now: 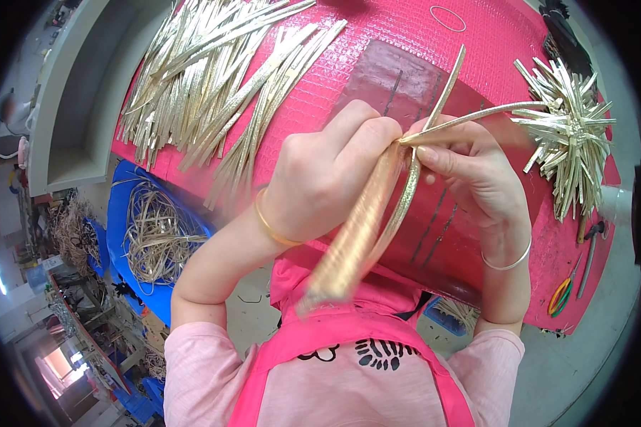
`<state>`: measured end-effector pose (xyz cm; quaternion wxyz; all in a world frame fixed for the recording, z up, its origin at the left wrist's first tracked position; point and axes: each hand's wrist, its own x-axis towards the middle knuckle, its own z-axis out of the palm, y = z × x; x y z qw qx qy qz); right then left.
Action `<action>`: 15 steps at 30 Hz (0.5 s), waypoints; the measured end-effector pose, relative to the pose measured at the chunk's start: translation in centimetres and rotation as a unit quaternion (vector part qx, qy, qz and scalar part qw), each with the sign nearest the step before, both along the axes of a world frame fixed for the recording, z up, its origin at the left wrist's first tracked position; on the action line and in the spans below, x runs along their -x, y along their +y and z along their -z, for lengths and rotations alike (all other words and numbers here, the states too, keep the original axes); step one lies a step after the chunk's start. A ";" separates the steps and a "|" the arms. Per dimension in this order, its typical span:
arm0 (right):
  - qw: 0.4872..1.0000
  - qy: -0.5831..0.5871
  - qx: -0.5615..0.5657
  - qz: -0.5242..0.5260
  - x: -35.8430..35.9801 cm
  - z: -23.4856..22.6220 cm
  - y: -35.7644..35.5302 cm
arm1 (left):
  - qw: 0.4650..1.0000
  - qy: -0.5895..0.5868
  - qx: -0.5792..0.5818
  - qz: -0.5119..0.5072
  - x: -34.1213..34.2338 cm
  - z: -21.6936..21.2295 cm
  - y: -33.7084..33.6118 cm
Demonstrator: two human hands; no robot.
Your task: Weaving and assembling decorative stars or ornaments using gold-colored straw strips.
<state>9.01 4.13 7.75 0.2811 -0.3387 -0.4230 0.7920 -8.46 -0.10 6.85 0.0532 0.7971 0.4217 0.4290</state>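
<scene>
Pink table [477,43], left hand [327,178] and right hand [470,171] raised together, each grip pinching gold strips [367,213], seemingly folded.

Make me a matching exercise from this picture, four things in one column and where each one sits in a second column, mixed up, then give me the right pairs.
Things:
1. loose gold strips
2. finished gold strip cluster
3. scissors
4. coiled strip bundle

Places:
A. on the blue sheet below the table's left edge
B. at the table's near right edge
C. fanned over the pink table's far left part
D. on the table's right side, beyond the right hand

Pairs: 1-C, 2-D, 3-B, 4-A
</scene>
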 end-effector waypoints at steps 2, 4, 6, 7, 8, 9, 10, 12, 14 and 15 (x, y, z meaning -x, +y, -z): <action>0.998 0.057 0.019 0.015 0.6 0.3 -0.2 | 0.999 0.014 -0.002 -0.031 0.0 -0.4 -0.1; 0.997 0.022 -0.028 0.068 1.5 0.4 -0.7 | 0.998 0.029 -0.002 -0.063 -0.4 -0.5 -0.4; 0.988 -0.049 -0.124 0.075 1.4 1.8 -0.9 | 0.993 -0.037 0.034 -0.109 -1.2 -0.4 -0.9; 0.973 -0.076 -0.176 0.126 1.9 2.0 -1.3 | 0.988 -0.071 0.086 -0.108 -1.2 -0.2 -0.9; 0.973 -0.076 -0.176 0.125 1.8 2.0 -1.2 | 0.988 -0.072 0.086 -0.109 -1.2 -0.2 -0.9; 0.888 -0.186 -0.399 0.133 1.7 1.9 -1.0 | 0.983 -0.073 0.125 -0.112 -1.2 -0.3 -1.0; 0.741 -0.282 -0.595 0.131 1.6 1.9 -0.8 | 0.977 -0.075 0.162 -0.116 -1.2 -0.3 -1.0; 0.634 -0.298 -0.691 0.176 1.8 2.2 -0.8 | 0.978 -0.044 0.169 -0.110 -0.8 -0.7 -0.2; 0.581 -0.274 -0.744 0.184 1.5 2.7 -0.4 | 0.876 -0.124 0.465 -0.024 0.0 -2.2 1.1; 0.565 -0.254 -0.761 0.195 1.7 2.3 -0.6 | 0.721 -0.310 0.620 0.023 0.5 -3.1 1.3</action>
